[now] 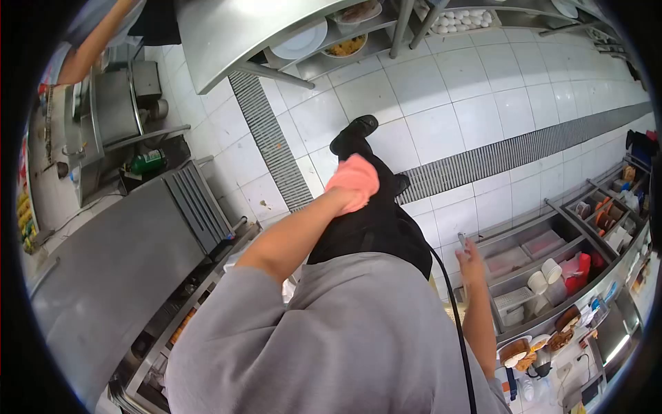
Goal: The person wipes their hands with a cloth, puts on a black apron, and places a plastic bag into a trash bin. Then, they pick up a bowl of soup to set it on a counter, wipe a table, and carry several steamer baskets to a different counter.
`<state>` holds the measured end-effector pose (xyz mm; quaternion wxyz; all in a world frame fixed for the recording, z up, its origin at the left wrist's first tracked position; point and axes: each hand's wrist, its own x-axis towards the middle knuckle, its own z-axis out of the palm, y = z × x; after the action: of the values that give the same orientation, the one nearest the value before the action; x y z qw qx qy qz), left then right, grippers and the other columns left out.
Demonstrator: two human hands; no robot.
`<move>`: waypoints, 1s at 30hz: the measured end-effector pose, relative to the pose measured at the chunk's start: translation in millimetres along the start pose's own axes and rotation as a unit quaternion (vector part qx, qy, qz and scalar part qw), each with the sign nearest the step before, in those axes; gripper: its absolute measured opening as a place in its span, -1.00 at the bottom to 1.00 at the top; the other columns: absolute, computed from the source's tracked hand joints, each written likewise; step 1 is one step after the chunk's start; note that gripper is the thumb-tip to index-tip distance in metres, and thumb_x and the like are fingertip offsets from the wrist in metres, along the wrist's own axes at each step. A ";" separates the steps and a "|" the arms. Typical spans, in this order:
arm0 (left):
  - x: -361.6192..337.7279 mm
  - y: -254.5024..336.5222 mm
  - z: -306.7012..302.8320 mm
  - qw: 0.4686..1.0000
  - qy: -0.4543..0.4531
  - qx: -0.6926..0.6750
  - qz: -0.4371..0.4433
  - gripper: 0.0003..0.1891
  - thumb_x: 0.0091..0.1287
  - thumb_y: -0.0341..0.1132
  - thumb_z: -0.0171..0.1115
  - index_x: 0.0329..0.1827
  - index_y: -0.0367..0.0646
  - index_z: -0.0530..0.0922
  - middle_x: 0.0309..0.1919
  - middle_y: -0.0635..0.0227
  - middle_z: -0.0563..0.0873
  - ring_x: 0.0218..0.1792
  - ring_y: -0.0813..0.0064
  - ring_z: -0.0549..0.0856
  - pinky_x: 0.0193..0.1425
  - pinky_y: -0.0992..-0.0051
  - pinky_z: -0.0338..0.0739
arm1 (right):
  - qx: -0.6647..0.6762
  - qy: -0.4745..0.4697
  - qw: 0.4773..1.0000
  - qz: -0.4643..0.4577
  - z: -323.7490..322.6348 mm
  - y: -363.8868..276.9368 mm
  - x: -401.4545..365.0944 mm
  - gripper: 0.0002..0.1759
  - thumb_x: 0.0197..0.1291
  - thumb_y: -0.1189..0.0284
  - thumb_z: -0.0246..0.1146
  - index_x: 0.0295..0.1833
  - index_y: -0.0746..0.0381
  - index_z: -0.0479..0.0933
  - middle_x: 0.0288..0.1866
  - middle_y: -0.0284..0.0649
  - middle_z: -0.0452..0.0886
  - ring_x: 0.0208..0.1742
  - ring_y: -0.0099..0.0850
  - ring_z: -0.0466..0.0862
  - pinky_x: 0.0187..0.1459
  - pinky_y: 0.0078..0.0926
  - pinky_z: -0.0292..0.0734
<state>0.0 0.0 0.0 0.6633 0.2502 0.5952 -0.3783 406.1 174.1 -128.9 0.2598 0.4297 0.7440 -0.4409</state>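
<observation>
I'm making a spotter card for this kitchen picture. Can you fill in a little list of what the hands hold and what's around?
place: kitchen with white floor tiles
left hand: grips a pink cloth
right hand: holds a small pale thing, too small to name
near right hand: steel shelves with white cups
floor: long drain grate, black shoe
top shelf: tray of eggs, white plate, bowl of food
left side: steel counter, green bottle
other person: an arm, top left
</observation>
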 end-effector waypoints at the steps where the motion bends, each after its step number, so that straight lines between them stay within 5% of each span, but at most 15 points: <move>1: -0.8 -3.7 -1.2 1.000 0.000 -0.004 -0.007 -0.12 0.14 0.03 0.43 0.50 -0.28 0.44 0.57 0.22 0.37 0.51 0.13 0.33 0.45 -0.09 0.20 | 0.017 0.017 1.000 0.003 -7.0 -19.3 9.9 -0.28 0.34 0.28 0.40 0.56 0.18 0.37 0.43 -0.02 0.55 0.33 -0.19 0.59 0.34 -0.19 0.48; 2: 113.5 47.3 67.6 0.949 0.292 -0.097 0.071 -0.26 0.27 0.06 0.26 0.44 -0.23 0.49 0.49 0.10 0.44 0.47 0.04 0.38 0.43 -0.12 0.23 | 0.037 0.031 0.999 -0.002 -10.2 -30.9 26.9 -0.33 0.38 0.31 0.36 0.54 0.22 0.38 0.40 -0.01 0.58 0.32 -0.18 0.60 0.32 -0.23 0.49; 3: 231.1 96.5 134.2 0.811 0.551 -0.112 0.163 -0.37 0.40 0.09 0.08 0.39 -0.17 0.53 0.41 -0.02 0.50 0.42 -0.05 0.44 0.42 -0.14 0.25 | 0.000 0.061 0.998 0.021 -49.8 -24.4 -1.7 -0.33 0.38 0.31 0.36 0.54 0.22 0.38 0.40 -0.01 0.58 0.32 -0.18 0.60 0.32 -0.23 0.49; 4: 170.2 76.6 125.5 0.844 0.458 -0.093 0.262 -0.39 0.42 0.04 0.07 0.44 -0.12 0.50 0.48 0.01 0.44 0.47 -0.15 0.38 0.43 -0.25 0.20 | 0.051 0.073 0.996 0.013 -42.7 -22.1 10.8 -0.34 0.39 0.33 0.36 0.54 0.26 0.38 0.37 0.00 0.59 0.28 -0.22 0.62 0.29 -0.26 0.52; 7: 205.6 70.1 129.5 0.849 0.383 -0.080 0.355 -0.40 0.48 0.03 0.04 0.50 -0.08 0.46 0.49 -0.02 0.44 0.49 -0.05 0.38 0.51 -0.04 0.23 | 0.115 0.059 0.992 0.006 -21.8 -10.8 11.9 -0.34 0.40 0.35 0.36 0.53 0.30 0.37 0.35 0.02 0.59 0.26 -0.26 0.63 0.27 -0.31 0.55; 10: 275.1 22.6 87.5 0.837 0.367 -0.285 0.290 -0.42 0.51 0.01 0.00 0.48 -0.10 0.46 0.42 -0.05 0.49 0.43 0.00 0.44 0.48 0.03 0.28 | 0.090 0.016 0.995 0.031 -16.8 -5.2 7.3 -0.34 0.39 0.34 0.37 0.52 0.30 0.38 0.33 0.03 0.60 0.25 -0.26 0.64 0.27 -0.32 0.54; 13: 280.0 -29.7 75.9 0.814 0.347 -0.447 0.131 -0.44 0.54 0.00 -0.04 0.47 -0.13 0.47 0.36 -0.08 0.54 0.37 0.04 0.50 0.45 0.09 0.33 | 0.016 -0.008 0.996 0.088 -7.9 2.7 -8.7 -0.35 0.37 0.34 0.40 0.49 0.32 0.41 0.29 0.05 0.63 0.20 -0.25 0.67 0.27 -0.34 0.54; 17: 220.0 -48.3 106.1 0.834 0.287 -0.468 0.055 -0.46 0.57 -0.03 -0.09 0.45 -0.17 0.47 0.27 -0.11 0.62 0.30 0.10 0.58 0.41 0.19 0.40 | 0.052 -0.025 0.994 0.093 27.5 83.6 -18.8 -0.33 0.33 0.33 0.40 0.48 0.31 0.42 0.24 0.11 0.66 0.18 -0.17 0.71 0.19 -0.29 0.60; 22: 167.0 -57.8 108.3 0.865 0.213 -0.449 0.064 -0.47 0.61 -0.05 -0.14 0.43 -0.20 0.47 0.19 -0.15 0.69 0.22 0.16 0.66 0.37 0.28 0.47 | 0.070 -0.047 0.992 0.095 56.3 102.8 -15.5 -0.33 0.31 0.27 0.40 0.47 0.32 0.44 0.23 0.14 0.67 0.15 -0.15 0.73 0.19 -0.30 0.60; 24: 217.0 -51.2 129.0 0.733 0.306 -0.574 0.197 -0.51 0.59 -0.09 -0.06 0.36 -0.23 0.53 0.09 -0.01 0.73 0.07 0.22 0.71 0.21 0.29 0.57 | 0.065 -0.051 0.992 0.091 46.0 65.5 -16.9 -0.33 0.32 0.27 0.40 0.46 0.31 0.44 0.23 0.13 0.67 0.15 -0.15 0.73 0.20 -0.29 0.60; 27: 279.6 -36.3 148.1 0.455 0.409 -0.696 0.375 -0.57 0.55 -0.15 0.06 0.26 -0.27 0.62 -0.06 0.20 0.80 -0.15 0.31 0.79 -0.04 0.31 0.71 | 0.051 -0.040 0.995 0.079 41.1 34.2 -5.7 -0.35 0.34 0.27 0.39 0.46 0.30 0.45 0.21 0.11 0.68 0.15 -0.17 0.73 0.21 -0.30 0.59; 28: 286.9 -36.8 140.9 0.536 0.285 -0.720 0.337 -0.57 0.55 -0.16 0.07 0.24 -0.35 0.60 -0.01 0.25 0.79 -0.03 0.39 0.77 0.16 0.42 0.62 | 0.090 -0.028 0.992 0.085 39.6 28.9 -2.4 -0.39 0.38 0.32 0.36 0.46 0.32 0.44 0.20 0.07 0.68 0.18 -0.21 0.70 0.24 -0.32 0.57; 29: 290.2 -41.4 139.9 0.537 0.286 -0.719 0.336 -0.57 0.55 -0.16 0.07 0.24 -0.35 0.60 -0.01 0.25 0.79 -0.03 0.39 0.77 0.16 0.42 0.62 | 0.130 -0.016 0.988 0.087 39.8 21.6 1.6 -0.43 0.42 0.36 0.33 0.46 0.34 0.44 0.19 0.04 0.68 0.21 -0.26 0.67 0.27 -0.34 0.55; 30: 255.4 -52.3 127.3 0.611 0.257 -0.692 0.285 -0.55 0.54 -0.18 0.08 0.30 -0.35 0.55 0.05 0.24 0.76 0.00 0.39 0.76 0.22 0.45 0.58 | 0.133 -0.018 0.987 0.086 41.7 22.9 4.9 -0.43 0.42 0.36 0.33 0.46 0.34 0.44 0.19 0.04 0.68 0.21 -0.26 0.67 0.27 -0.34 0.55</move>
<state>35.9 -182.5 -222.7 0.5333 -0.0388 0.7250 0.4341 423.8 144.9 -162.4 0.2504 0.5149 0.6342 -0.5196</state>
